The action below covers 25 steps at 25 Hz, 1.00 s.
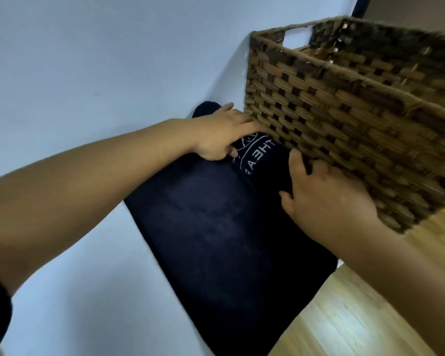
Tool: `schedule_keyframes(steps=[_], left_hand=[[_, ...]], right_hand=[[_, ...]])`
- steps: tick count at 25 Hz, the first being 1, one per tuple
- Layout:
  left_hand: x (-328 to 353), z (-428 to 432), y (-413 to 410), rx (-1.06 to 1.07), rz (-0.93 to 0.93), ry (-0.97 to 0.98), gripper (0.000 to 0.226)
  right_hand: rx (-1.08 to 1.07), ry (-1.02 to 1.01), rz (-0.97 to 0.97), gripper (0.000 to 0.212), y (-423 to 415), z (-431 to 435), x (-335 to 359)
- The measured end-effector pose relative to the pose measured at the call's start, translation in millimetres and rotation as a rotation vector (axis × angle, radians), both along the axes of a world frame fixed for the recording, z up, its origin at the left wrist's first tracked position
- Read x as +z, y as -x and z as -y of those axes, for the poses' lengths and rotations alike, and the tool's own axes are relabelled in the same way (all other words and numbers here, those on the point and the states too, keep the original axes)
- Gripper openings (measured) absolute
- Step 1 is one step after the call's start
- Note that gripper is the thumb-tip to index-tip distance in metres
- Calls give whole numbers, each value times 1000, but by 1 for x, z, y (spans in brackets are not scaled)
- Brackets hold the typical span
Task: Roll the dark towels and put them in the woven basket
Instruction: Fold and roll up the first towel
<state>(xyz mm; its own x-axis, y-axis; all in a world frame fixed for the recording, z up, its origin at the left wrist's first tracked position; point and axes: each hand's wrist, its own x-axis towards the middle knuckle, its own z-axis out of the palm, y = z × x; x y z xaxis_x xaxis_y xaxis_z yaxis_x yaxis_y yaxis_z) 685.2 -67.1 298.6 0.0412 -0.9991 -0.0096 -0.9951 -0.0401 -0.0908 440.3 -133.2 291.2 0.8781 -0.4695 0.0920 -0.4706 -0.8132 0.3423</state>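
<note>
A dark navy towel (224, 235) lies spread on the white surface, its far end with white embroidered lettering bunched into a fold beside the woven basket (344, 119). My left hand (224, 134) grips that far end on the left, fingers curled over the fold and thumb under it. My right hand (326, 196) holds the same end on the right, fingers curled into the cloth, close against the basket's front wall. The basket's inside is hidden from here.
The white table (75, 73) runs to the left and far side. Beyond the table's right edge is a wooden floor (357, 322). A dark rounded piece of cloth (206, 109) shows behind my left hand. The towel's near corner hangs past the table edge.
</note>
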Motion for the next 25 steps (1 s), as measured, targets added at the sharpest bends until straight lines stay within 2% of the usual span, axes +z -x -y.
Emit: schedule_keyframes(steps=[2,5,8,10,11,13,16,18,19,21,22,23,25], left_hand=[[-13,-25,0,-55,11,143,82],[-40,-79,5,13,-31,314,83],[-57,-130,12,61,-108,406,65],[-60,-147,16,87,-137,432,57],[-62,-150,17,102,-149,431,57],[-61,-150,20,108,-152,415,58],[-38,-140,13,72,-99,406,59],[-10,-127,3,21,30,349,74],[3,-117,1,23,98,247,88],[18,-92,2,108,154,-89,106],[21,-76,4,142,140,-249,106],[23,-59,7,138,105,-321,102],[21,-30,11,86,53,-264,90]], right_hand=[[-49,62,27,65,4,-27,-4],[-38,-77,-31,60,11,-82,-18],[156,-256,94,64,31,-133,-23],[257,-293,283,55,41,-129,-9],[267,-286,346,58,41,-116,2],[192,-338,284,75,35,-84,27],[58,-515,53,97,27,-56,31],[131,-497,1,99,27,-61,18],[171,-478,10,99,29,-63,14],[170,-521,52,97,30,-56,12],[127,-573,51,97,29,-48,12],[68,-652,43,97,26,-39,13],[-34,-769,77,99,23,-17,16]])
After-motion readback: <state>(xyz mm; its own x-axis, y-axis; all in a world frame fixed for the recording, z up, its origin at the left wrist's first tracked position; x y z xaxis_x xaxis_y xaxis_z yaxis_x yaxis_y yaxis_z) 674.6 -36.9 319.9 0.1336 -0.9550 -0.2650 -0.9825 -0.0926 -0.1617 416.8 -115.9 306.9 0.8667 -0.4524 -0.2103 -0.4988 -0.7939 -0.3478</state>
